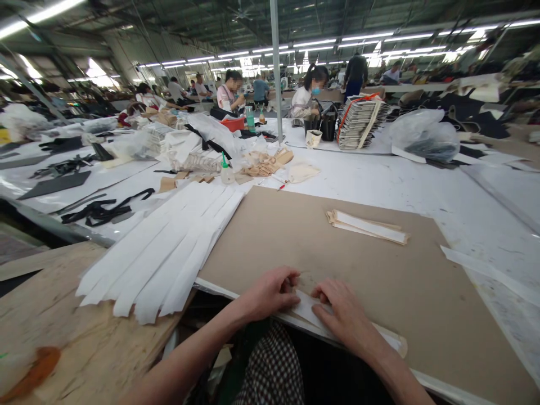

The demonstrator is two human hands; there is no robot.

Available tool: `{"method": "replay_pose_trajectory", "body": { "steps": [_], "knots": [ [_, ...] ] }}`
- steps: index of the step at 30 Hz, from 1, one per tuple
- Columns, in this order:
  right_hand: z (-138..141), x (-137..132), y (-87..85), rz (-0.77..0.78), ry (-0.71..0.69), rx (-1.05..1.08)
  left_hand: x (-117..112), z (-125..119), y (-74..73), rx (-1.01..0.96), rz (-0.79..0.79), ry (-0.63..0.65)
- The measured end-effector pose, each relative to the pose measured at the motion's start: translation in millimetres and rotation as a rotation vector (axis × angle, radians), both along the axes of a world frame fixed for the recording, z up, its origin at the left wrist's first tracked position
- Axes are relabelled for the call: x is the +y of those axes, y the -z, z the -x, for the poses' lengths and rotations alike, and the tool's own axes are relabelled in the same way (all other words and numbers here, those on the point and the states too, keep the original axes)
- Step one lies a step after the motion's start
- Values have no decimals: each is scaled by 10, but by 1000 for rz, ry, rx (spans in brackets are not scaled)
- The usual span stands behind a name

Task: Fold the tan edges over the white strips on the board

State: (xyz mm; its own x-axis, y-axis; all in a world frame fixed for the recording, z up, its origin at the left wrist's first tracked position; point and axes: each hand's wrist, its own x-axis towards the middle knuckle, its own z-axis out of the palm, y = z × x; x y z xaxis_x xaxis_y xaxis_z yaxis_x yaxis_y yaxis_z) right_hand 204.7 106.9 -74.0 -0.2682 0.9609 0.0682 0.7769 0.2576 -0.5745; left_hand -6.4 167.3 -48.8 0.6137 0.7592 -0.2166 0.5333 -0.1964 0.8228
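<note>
At the near edge of a brown board lies a narrow white strip on beige fabric. My left hand is at the strip's left end, with curled fingers and the thumb against it. Close by on the right, my right hand has bent fingers and a thumb pressing on the same strip. My right forearm covers part of it, and its far end shows beyond the wrist. Farther up the board rests a small stack of similar white-and-beige strips.
Long white strips fan out left of the board. Behind them stand a green-capped bottle and beige fabric pieces. A red pen lies past the board. A metal pole rises mid-table. Several co-workers sit farther back.
</note>
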Motion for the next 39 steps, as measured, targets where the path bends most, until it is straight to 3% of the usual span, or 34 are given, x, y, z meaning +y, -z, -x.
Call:
{"method": "replay_pose_trajectory", "body": {
  "steps": [4,9,16,27,39],
  "knots": [
    [-1,-13,-9,17,-11,59,107,-30,26,-17,94,16],
    [-53,-23,-68,185,-18,164,193,-35,8,-29,199,85],
    [-73,21,-186,315,-19,69,333,-19,49,-22,278,185],
    [-18,51,57,114,2,63,399,1,-9,98,107,229],
    [-108,81,71,73,-91,89,282,-30,-103,229,-276,312]
  ]
}}
